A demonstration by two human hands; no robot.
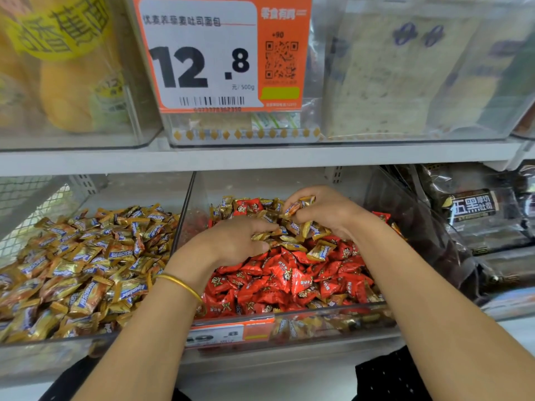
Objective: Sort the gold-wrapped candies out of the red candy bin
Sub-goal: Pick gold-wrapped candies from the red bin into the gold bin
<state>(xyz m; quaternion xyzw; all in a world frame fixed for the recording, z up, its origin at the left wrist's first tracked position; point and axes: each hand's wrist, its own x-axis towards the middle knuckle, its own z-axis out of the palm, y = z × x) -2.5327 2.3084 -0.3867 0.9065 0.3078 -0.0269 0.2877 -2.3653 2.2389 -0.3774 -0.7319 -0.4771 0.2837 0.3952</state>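
Above red bin [333, 325], shelf [260, 157], price card [202, 53]

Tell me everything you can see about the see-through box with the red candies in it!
The candy bin is a clear, open-topped plastic box sitting below the white shelf board. An orange-and-white price tag is on its front wall. Red-wrapped candies fill the near part, and gold-wrapped candies pile up toward the back. The left hand and right hand reach inside, both gripping gold-wrapped candies.

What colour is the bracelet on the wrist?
Gold. The thin bracelet on the left wrist shows best in the head view.
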